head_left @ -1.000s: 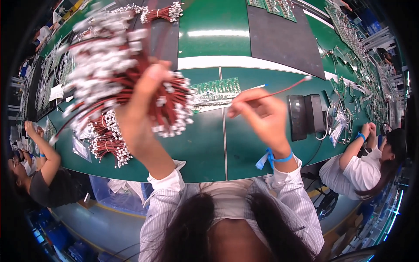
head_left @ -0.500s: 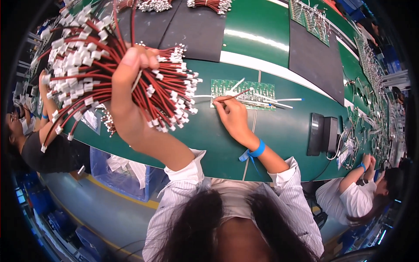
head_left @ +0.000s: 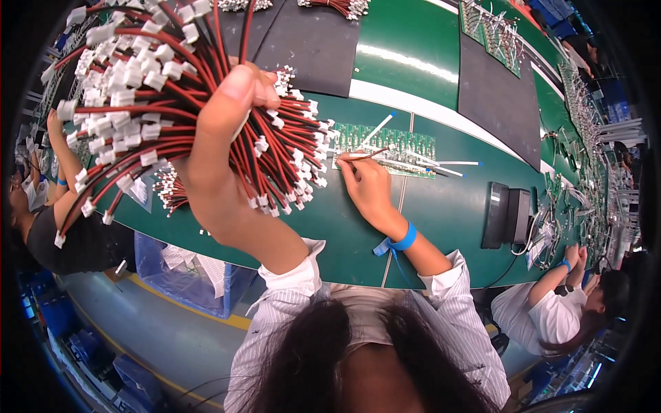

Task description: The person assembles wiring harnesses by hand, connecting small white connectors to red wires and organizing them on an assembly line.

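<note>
My left hand [head_left: 220, 144] is raised close to the camera and grips a thick bundle of red and black wires [head_left: 138, 89] with white plug connectors at both ends. My right hand [head_left: 366, 184] rests on the green table and pinches one red wire [head_left: 368, 154] against a long green circuit board [head_left: 385, 148]. Several white cables with blue tips lie across the board. A blue strap circles my right wrist.
Black mats [head_left: 492, 89] lie on the green table [head_left: 413, 206]. A black box [head_left: 506, 215] sits at the right. More wire bundles [head_left: 169, 189] lie at the left and top edge. Other people work at the left [head_left: 62, 199] and lower right [head_left: 558, 310].
My right hand came down from mid-air with the single red wire and now rests at the circuit board. My left hand with the bundle rose closer to the camera.
</note>
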Tool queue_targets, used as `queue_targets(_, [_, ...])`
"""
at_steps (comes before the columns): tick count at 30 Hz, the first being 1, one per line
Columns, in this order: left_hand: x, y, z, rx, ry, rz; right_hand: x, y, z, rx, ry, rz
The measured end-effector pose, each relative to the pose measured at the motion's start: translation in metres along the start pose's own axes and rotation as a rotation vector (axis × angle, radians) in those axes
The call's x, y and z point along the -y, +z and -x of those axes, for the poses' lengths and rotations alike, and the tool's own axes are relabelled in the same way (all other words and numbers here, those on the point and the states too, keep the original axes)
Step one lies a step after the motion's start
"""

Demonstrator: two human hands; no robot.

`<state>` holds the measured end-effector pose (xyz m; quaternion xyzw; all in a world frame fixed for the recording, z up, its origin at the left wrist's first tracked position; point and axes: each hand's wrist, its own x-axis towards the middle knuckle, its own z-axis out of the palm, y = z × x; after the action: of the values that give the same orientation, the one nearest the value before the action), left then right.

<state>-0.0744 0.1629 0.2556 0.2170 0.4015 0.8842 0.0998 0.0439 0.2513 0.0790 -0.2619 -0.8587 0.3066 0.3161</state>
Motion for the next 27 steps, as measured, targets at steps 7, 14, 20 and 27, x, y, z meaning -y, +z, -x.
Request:
queue_targets(7, [0.0,-0.002,0.0,0.006,-0.032,0.051,0.0,-0.002,-0.001,-0.025,-0.002,-0.042])
queue_targets(14, [0.001,-0.002,0.002,-0.024,0.03,0.064,0.004,-0.008,-0.005,0.065,-0.047,0.06])
queue_targets(20, [0.0,-0.01,-0.004,0.071,-0.073,0.078,0.007,-0.021,-0.007,0.21,-0.212,0.197])
queue_targets(27, [0.004,-0.002,-0.003,0.05,-0.069,0.042,0.015,-0.023,-0.018,0.333,-0.31,0.328])
